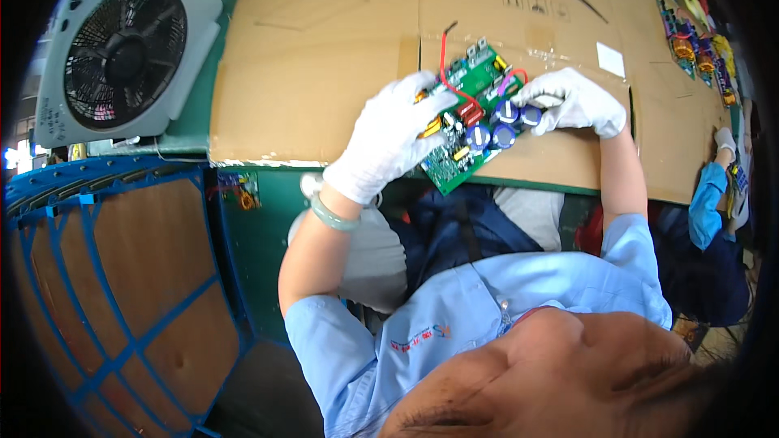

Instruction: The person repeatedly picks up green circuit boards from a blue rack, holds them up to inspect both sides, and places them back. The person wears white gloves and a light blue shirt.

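Observation:
A green circuit board (441, 176) is held tilted over the near edge of the cardboard-covered table. Several blue-topped capacitors (504, 136) stand on it, among yellow and dark red parts. My left hand (389, 131), in a white glove, grips the board's left side with fingers spread over its parts. A red wire (443, 57) with a dark end sticks up past those fingers. At the board's right side my right hand (574, 102), also gloved, has thumb and fingers closed around the edge beside the outer capacitor. Its fingertips partly hide what they pinch.
A grey box fan (122, 57) stands at the far left. Beside the table is a blue-framed rack (122, 276) with brown panels. More circuit boards (690, 49) lie at the far right, near another person's gloved hand (725, 139). A white paper piece (610, 59) lies on the cardboard (316, 73).

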### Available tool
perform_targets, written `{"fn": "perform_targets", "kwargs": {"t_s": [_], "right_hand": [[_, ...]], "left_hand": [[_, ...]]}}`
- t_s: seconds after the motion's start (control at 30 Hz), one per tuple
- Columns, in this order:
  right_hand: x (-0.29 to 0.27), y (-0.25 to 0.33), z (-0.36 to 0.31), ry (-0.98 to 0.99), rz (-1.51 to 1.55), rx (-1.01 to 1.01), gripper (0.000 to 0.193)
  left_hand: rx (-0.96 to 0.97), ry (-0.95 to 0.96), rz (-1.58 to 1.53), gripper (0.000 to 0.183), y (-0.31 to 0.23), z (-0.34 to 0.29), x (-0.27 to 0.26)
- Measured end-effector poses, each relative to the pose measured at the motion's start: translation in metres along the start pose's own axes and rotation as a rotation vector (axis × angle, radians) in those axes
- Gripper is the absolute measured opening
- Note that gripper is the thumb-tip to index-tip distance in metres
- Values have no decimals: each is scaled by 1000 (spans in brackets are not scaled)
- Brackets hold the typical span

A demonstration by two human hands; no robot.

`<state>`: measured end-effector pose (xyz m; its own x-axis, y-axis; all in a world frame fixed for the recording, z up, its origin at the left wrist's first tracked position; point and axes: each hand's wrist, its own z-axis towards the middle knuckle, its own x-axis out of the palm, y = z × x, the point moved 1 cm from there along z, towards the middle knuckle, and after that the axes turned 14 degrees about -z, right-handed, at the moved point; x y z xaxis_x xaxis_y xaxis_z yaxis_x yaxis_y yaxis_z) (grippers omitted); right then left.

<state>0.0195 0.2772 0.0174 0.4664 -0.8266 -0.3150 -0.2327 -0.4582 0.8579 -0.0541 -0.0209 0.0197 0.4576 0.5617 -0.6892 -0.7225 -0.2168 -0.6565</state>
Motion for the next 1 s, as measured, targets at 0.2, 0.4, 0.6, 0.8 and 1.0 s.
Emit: {"fn": "perform_targets", "kwargs": {"t_s": [0.2, 0.4, 0.6, 0.8, 1.0], "right_hand": [[-8, 23, -7, -140, -347, -218, 49], [-24, 48, 4, -270, -49, -437, 33], [5, 27, 41, -254, 267, -447, 40], [17, -13, 53, -335, 300, -142, 40], [21, -18, 54, -458, 359, -58, 33]], "left_hand": [[-129, 35, -128, 47, 1, -11, -4], [-625, -169, -1360, 24, 2, -21, 5], [-699, -267, -1668, 41, 9, -44, 7], [-352, 64, -711, 36, 17, -54, 12], [-430, 70, -551, 51, 15, -55, 8]]}}
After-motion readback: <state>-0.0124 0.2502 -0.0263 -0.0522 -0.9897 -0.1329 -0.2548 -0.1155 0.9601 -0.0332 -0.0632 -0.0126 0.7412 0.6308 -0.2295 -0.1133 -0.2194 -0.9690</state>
